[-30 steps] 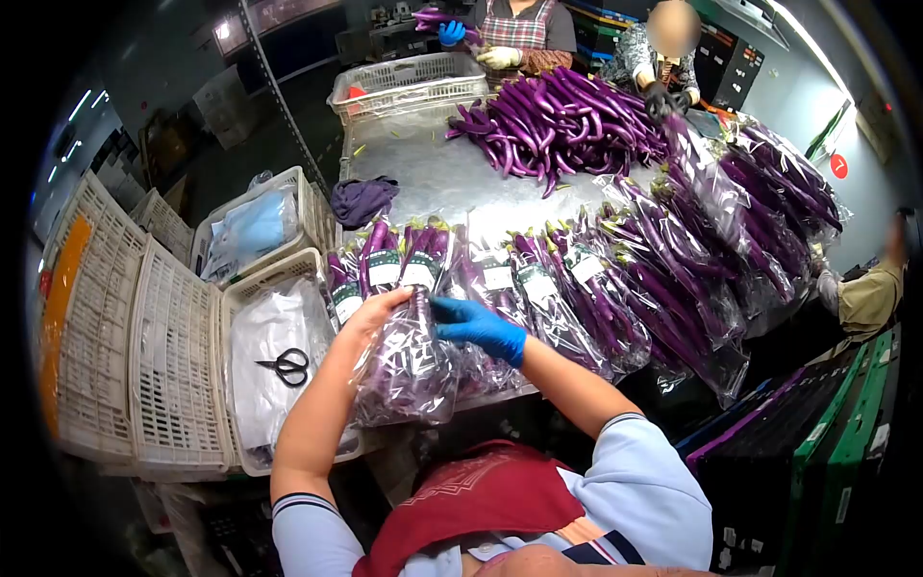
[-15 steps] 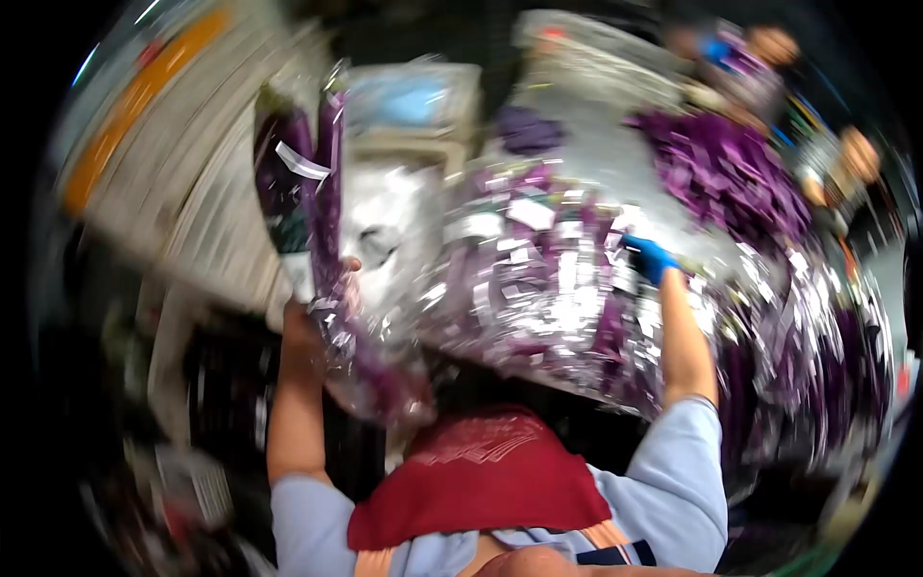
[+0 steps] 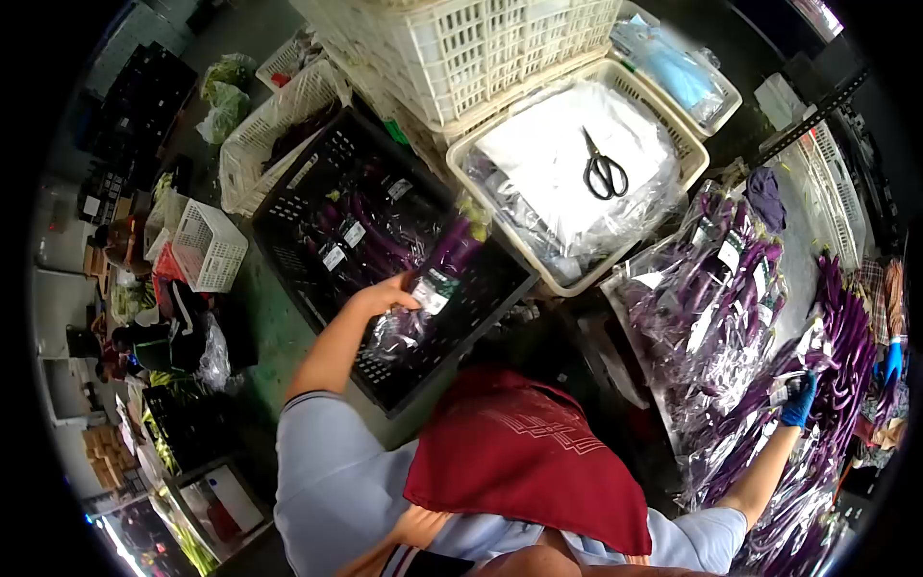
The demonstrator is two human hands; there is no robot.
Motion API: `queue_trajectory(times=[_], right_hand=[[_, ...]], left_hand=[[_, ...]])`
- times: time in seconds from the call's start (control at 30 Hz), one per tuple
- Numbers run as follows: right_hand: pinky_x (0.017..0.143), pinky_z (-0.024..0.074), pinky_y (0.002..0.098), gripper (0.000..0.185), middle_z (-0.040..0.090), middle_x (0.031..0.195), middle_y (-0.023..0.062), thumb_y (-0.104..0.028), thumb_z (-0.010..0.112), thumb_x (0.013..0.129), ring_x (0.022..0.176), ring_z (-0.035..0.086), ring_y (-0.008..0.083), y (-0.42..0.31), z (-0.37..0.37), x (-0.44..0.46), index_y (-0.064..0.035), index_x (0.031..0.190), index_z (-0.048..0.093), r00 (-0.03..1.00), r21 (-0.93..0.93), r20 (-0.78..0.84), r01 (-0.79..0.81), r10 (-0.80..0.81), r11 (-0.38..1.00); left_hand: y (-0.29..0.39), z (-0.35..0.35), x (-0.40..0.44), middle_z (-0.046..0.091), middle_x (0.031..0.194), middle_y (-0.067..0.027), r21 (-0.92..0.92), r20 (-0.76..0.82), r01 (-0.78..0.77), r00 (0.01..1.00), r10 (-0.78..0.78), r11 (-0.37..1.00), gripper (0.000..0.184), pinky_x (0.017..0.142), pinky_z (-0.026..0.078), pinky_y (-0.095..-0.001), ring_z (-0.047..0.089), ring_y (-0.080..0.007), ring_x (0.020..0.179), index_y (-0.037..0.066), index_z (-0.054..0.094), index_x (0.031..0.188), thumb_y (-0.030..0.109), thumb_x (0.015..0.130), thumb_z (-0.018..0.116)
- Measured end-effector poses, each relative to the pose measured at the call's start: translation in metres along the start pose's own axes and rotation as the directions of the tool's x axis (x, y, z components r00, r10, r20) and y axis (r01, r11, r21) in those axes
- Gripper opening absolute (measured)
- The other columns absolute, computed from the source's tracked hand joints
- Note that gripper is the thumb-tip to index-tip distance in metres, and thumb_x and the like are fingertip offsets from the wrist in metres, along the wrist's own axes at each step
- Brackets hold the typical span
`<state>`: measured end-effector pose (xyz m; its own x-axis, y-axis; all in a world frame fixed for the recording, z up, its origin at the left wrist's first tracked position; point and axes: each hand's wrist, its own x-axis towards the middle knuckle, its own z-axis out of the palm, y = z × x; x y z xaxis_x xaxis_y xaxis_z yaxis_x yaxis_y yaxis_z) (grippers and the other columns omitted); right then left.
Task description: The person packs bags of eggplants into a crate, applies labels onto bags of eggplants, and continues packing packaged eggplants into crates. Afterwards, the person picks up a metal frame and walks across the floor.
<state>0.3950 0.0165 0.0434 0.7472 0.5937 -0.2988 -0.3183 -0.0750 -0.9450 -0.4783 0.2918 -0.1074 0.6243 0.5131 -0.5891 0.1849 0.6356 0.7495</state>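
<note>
My bare left hand (image 3: 389,296) is closed on a clear bag of eggplants (image 3: 452,252), dark purple with a white label, held tilted over the right part of a black crate (image 3: 298,183). Other bagged eggplants (image 3: 361,226) with white labels lie inside that crate. Far to the right, my right hand (image 3: 798,399), in a blue glove, is among the bagged eggplants on the table. Its fingers appear closed on the plastic of one bag (image 3: 781,387), though they are partly hidden. A large heap of bagged eggplants (image 3: 711,288) lies between my hands, on the table.
Black scissors (image 3: 605,173) rest on white sheets in a cream basket (image 3: 567,287). Stacked white crates (image 3: 481,58) stand behind it. Loose eggplants (image 3: 846,327) cover the table's far right, near another person's blue-gloved hand (image 3: 894,361). More baskets (image 3: 210,245) stand on the floor at left.
My view has turned left. My left hand has brought the bag of eggplants down over the black crate. My right hand is still at the bagged eggplants on the table.
</note>
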Motion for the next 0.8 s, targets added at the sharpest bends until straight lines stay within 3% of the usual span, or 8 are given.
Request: queue_trajectory(times=[0.1,0.2,0.37,0.47,0.7,0.73,0.77,0.8], right_hand=[[0.075,0.0462,0.0264,0.031,0.055,0.099,0.0077,-0.022,0.054,0.082,0.085,0.055,0.0148,-0.033,-0.032,-0.01,-0.0057,0.108,0.051,0.92,-0.281,0.108,0.391,-0.376,0.877],[0.087,0.0416,0.0305,0.047,0.047,0.119,0.0107,-0.019,0.042,0.088,0.1,0.051,0.0177,-0.097,0.054,-0.077,-0.007,0.132,0.029,0.839,-0.459,0.287,0.544,-0.462,0.702],[0.085,0.0437,0.0298,0.043,0.052,0.113,0.0092,-0.024,0.037,0.091,0.098,0.053,0.0186,-0.178,0.132,-0.15,-0.0064,0.13,0.034,0.827,-0.382,-0.002,0.52,-0.563,0.765],[0.083,0.0439,0.0301,0.039,0.053,0.109,0.0093,-0.024,0.04,0.089,0.096,0.053,0.0186,-0.201,0.211,-0.194,-0.0059,0.123,0.038,0.69,-0.392,-0.022,0.66,-0.724,0.641],[0.078,0.0443,0.0308,0.03,0.054,0.101,0.0096,-0.023,0.047,0.085,0.091,0.052,0.0185,-0.17,0.431,-0.27,-0.0047,0.108,0.047,0.453,-0.286,0.103,0.866,-0.885,0.41],[0.077,0.0444,0.0309,0.029,0.054,0.099,0.0096,-0.023,0.049,0.084,0.091,0.052,0.0185,-0.157,0.457,-0.275,-0.0046,0.106,0.049,0.468,-0.275,0.127,0.864,-0.875,0.422],[0.076,0.0452,0.0299,0.028,0.054,0.099,0.0102,-0.023,0.049,0.084,0.089,0.052,0.0183,-0.141,0.454,-0.258,-0.0043,0.105,0.048,0.342,-0.162,0.381,0.939,-0.859,0.302],[0.079,0.0453,0.0309,0.03,0.053,0.106,0.0109,-0.022,0.046,0.086,0.093,0.053,0.0194,-0.135,0.45,-0.248,-0.0069,0.112,0.047,0.455,-0.272,0.437,0.889,-0.776,0.368]], left_hand=[[-0.042,-0.009,0.031,0.058,0.1,-0.0069,-0.155,0.064,0.169,0.985,-0.161,0.973,0.064,0.073,0.046,-0.0266,0.056,-0.0172,0.086,0.003,0.043,0.117,-0.008,0.057,0.062],[-0.076,-0.01,0.035,0.058,0.094,-0.0066,-0.054,0.02,0.242,0.97,-0.241,0.969,0.06,0.072,0.045,-0.028,0.056,-0.0171,0.082,0.003,0.045,0.115,-0.003,0.059,0.066],[-0.109,-0.02,0.067,0.055,0.105,-0.0159,0.622,-0.452,0.35,0.891,-0.044,0.701,0.058,0.079,0.044,-0.0341,0.055,-0.027,0.093,0.002,0.047,0.107,0.015,0.057,0.072],[-0.099,0.007,0.06,0.041,0.123,-0.0194,0.743,-0.564,0.481,0.825,0.047,0.465,0.075,0.088,0.04,-0.0413,0.045,-0.033,0.109,0.006,0.039,0.12,0.022,0.056,0.074],[-0.072,0.046,0.058,0.021,0.137,-0.0177,0.772,-0.508,0.385,0.852,0.127,0.506,0.096,0.095,0.027,-0.0561,0.028,-0.0396,0.121,0.018,0.014,0.137,0.039,0.062,0.07],[-0.077,0.059,0.057,0.02,0.138,-0.0183,0.817,-0.508,0.388,0.834,0.215,0.427,0.085,0.096,0.023,-0.0561,0.027,-0.0415,0.121,0.019,0.016,0.137,0.028,0.068,0.064],[-0.107,0.056,0.071,0.02,0.137,-0.0186,0.858,-0.501,0.411,0.801,0.327,0.308,0.079,0.095,0.025,-0.0538,0.03,-0.0403,0.118,0.021,0.019,0.136,0.015,0.069,0.059],[-0.099,0.055,0.062,0.022,0.137,-0.0185,0.873,-0.463,0.371,0.834,0.301,0.317,0.078,0.094,0.027,-0.052,0.032,-0.039,0.116,0.022,0.02,0.136,0.011,0.069,0.058]])
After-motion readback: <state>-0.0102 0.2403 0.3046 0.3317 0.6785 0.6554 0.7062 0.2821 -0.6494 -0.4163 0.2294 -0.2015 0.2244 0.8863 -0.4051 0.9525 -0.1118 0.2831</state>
